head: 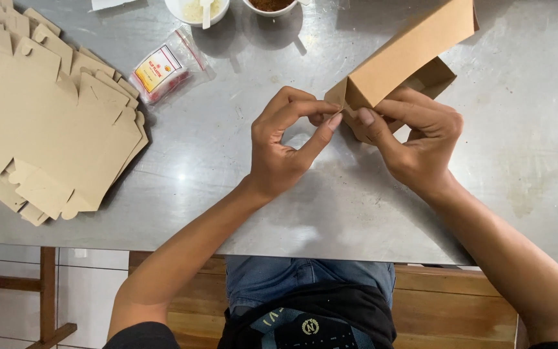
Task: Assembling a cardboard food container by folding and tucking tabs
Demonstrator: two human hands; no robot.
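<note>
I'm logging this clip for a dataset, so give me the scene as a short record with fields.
surface: steel table
left hand: left hand, fingertips pinching a small flap at the near end of the brown cardboard box
right hand: right hand, grip around the box's near end from below
box state: partly folded, tilted up off the table
stack: flat cardboard blanks, far left
other items: clear plastic packet; two white bowls at the far edge

We noted bare forearms, left hand [285, 145] and right hand [414, 139] ungloved; short black sleeves, black shirt with round emblem, blue jeans.
</note>
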